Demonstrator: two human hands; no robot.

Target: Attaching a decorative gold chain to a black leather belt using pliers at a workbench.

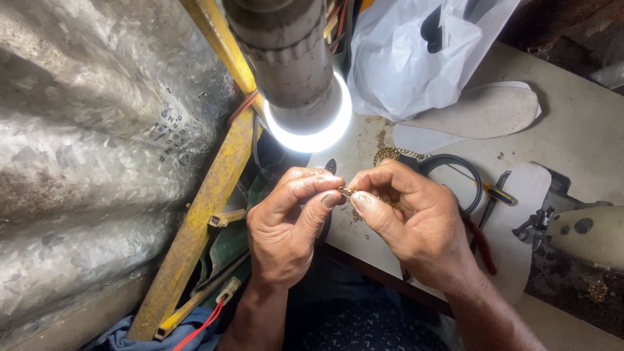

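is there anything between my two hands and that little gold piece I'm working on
Nothing visible. The left hand and right hand both pinch the small gold link directly between thumb and fingertips. The rest of the gold chain trails behind the right hand, toward the lit ring lamp.

Gold chain (392,153), yellow paint-chipped frame (207,195), white plastic bag (416,58), beige counter (585,123), red wire (201,325), glowing white ring lamp (312,133).
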